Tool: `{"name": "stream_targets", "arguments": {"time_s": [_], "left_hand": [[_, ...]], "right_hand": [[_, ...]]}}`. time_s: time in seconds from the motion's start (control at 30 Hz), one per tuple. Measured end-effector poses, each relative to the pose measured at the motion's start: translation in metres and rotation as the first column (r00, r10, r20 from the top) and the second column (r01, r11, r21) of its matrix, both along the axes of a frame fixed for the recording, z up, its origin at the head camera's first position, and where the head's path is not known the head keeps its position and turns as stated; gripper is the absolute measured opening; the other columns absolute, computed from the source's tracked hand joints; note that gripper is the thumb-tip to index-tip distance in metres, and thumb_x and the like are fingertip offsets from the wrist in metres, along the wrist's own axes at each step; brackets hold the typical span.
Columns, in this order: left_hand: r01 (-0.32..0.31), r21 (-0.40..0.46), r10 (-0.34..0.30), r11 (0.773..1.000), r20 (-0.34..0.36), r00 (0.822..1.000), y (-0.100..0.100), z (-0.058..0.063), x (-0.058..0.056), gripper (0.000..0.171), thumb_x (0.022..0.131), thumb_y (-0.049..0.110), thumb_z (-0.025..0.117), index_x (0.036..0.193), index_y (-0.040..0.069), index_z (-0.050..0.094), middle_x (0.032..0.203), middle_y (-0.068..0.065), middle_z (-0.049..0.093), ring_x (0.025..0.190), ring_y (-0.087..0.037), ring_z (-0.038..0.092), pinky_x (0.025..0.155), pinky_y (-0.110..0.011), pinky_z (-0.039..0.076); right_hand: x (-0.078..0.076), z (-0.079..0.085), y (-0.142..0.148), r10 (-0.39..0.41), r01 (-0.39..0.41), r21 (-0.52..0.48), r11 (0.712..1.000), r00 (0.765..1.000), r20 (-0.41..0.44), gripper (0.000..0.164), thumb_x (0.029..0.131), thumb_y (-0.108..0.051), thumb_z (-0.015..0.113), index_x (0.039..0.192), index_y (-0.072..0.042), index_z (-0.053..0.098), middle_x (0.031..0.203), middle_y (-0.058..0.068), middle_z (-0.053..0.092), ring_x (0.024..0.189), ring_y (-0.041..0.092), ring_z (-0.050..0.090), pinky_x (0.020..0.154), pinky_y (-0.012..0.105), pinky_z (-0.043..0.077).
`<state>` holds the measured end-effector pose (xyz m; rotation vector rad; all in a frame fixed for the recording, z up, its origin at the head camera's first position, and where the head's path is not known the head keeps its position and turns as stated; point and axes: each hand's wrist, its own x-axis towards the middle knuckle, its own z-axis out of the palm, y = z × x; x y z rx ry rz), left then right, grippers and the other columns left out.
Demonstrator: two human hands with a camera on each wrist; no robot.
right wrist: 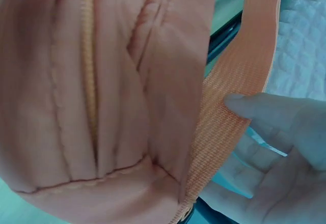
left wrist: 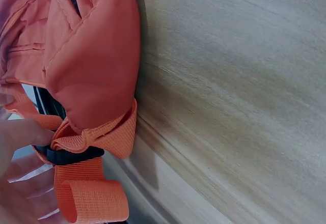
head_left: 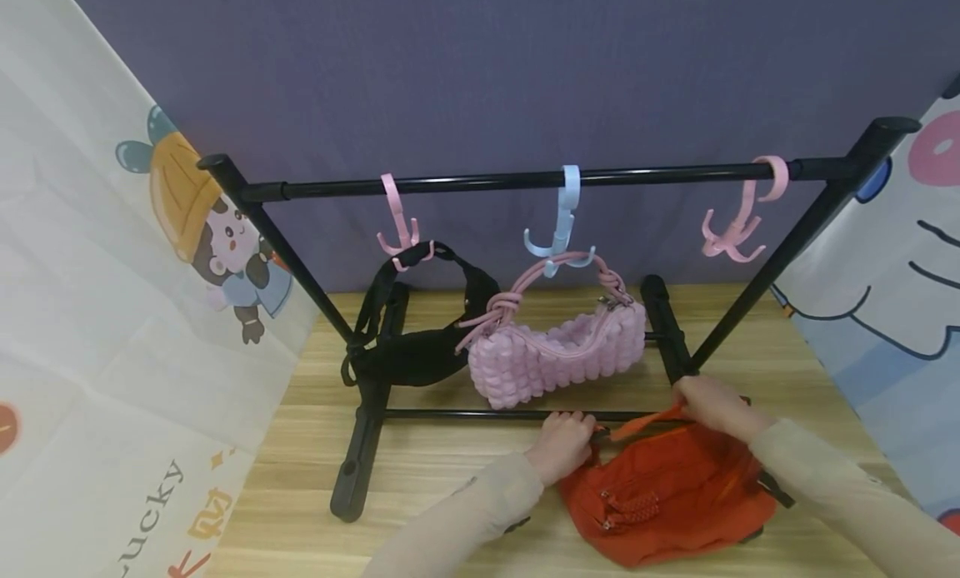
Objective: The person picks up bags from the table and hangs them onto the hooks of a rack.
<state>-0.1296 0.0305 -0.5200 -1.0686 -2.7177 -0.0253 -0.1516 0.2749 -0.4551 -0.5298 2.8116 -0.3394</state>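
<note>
An orange-red waist bag (head_left: 660, 495) lies at the front right of the wooden table, its zipped pocket facing up. At the bag's left end my left hand (head_left: 562, 445) pinches the strap beside a black buckle (left wrist: 71, 155). A loose strap end (left wrist: 97, 201) curls below that buckle in the left wrist view. My right hand (head_left: 716, 405) grips the orange strap (right wrist: 229, 91) between thumb and fingers, and the webbing runs taut along the bag's upper edge.
A black rack (head_left: 480, 181) carries two pink hooks (head_left: 733, 228) and a blue hook (head_left: 562, 220). From the left pink hook hangs a black bag (head_left: 412, 357); a pink puffy handbag (head_left: 555, 353) hangs from the blue one. The rack's lower bar (head_left: 465, 414) runs just behind my hands.
</note>
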Motion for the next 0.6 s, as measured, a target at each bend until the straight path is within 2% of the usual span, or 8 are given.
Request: {"name": "stream_targets", "arguments": {"time_s": [0.1, 0.33, 0.47, 0.6], "left_hand": [[0.006, 0.035, -0.005, 0.999, -0.019, 1.000, -0.002, 0.001, 0.000, 0.018, 0.069, 0.026, 0.065, 0.081, 0.016, 0.057, 0.075, 0.004, 0.057, 0.066, -0.012, 0.056, 0.054, -0.021, 0.040], [0.014, 0.113, -0.016, 0.993, 0.015, 1.000, -0.006, 0.010, -0.002, 0.027, 0.064, 0.028, 0.069, 0.082, 0.014, 0.054, 0.078, 0.004, 0.056, 0.066, -0.012, 0.057, 0.052, -0.022, 0.043], [0.010, 0.139, -0.015, 0.990, 0.030, 0.999, -0.008, 0.019, -0.003, 0.028, 0.066, 0.027, 0.070, 0.084, 0.013, 0.054, 0.077, 0.004, 0.056, 0.065, -0.012, 0.056, 0.050, -0.022, 0.043], [0.007, 0.210, -0.018, 0.978, 0.051, 0.999, -0.010, 0.029, -0.004, 0.027, 0.066, 0.025, 0.071, 0.085, 0.013, 0.054, 0.075, 0.003, 0.056, 0.064, -0.012, 0.057, 0.049, -0.022, 0.043]], "right_hand": [[0.001, 0.004, -0.002, -0.008, 0.008, -0.001, 1.000, 1.000, -0.015, 0.008, 0.071, 0.001, 0.065, 0.069, -0.005, 0.060, 0.068, 0.003, 0.058, 0.060, 0.017, 0.051, 0.052, 0.034, 0.042], [0.002, 0.013, -0.002, -0.021, 0.019, -0.061, 0.998, 0.999, -0.027, 0.011, 0.069, 0.001, 0.064, 0.067, -0.006, 0.055, 0.063, -0.002, 0.050, 0.055, 0.013, 0.042, 0.049, 0.028, 0.035], [0.004, 0.022, -0.001, -0.023, 0.019, -0.094, 0.995, 0.999, -0.044, 0.011, 0.068, 0.001, 0.064, 0.066, -0.006, 0.055, 0.063, -0.003, 0.049, 0.055, 0.012, 0.041, 0.049, 0.027, 0.034], [0.007, 0.032, -0.003, -0.031, 0.024, -0.117, 0.993, 0.998, -0.062, 0.012, 0.069, -0.002, 0.063, 0.067, -0.008, 0.053, 0.063, -0.003, 0.050, 0.055, 0.011, 0.040, 0.049, 0.026, 0.034]]}}
